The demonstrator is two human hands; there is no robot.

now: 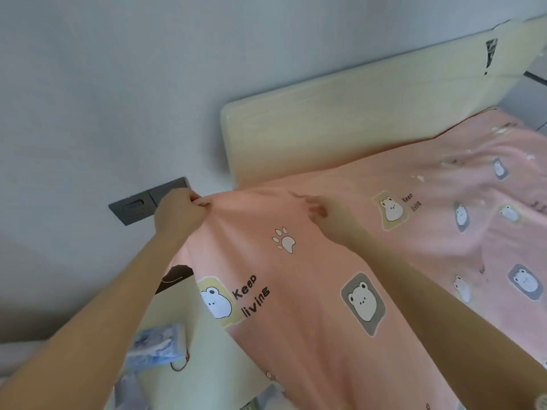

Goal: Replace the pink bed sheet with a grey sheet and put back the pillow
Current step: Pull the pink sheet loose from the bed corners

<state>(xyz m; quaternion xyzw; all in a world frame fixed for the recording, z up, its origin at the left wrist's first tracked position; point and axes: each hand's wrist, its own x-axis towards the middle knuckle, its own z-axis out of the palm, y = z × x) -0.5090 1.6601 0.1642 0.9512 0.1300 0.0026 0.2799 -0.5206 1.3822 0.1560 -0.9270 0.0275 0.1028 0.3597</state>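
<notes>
Nearest you, at lower left, a pale tabletop [207,338] beside the bed carries a blue patterned packet [157,344] with a thin cord loop [180,366] just beside it. A dark brown object [175,276] sits at the tabletop's far edge, partly behind your left forearm.

The pink bed sheet [310,306] fills the middle and right of the view. It is printed with bears, paw prints and the words "Keep living". It is lifted into a tent-like ridge in front of you and drapes down over the bed's near side, while the rest lies rumpled across the mattress towards the right.

Your left grip [180,213] is at the top of that ridge, fingers curled tight round a bunched corner of the pink bed sheet, holding it up off the bed. Your right grip [321,207] is at the same raised edge, a little to the right. One finger reaches along the fabric and the others are bent, but the hand is blurred, so you cannot tell whether it holds the cloth or only touches it.

Behind the left grip a grey socket panel [139,204] is set in the wall [88,84]. Further back the cream headboard [355,119] stands against that wall, with a dark mark near its far right end.
</notes>
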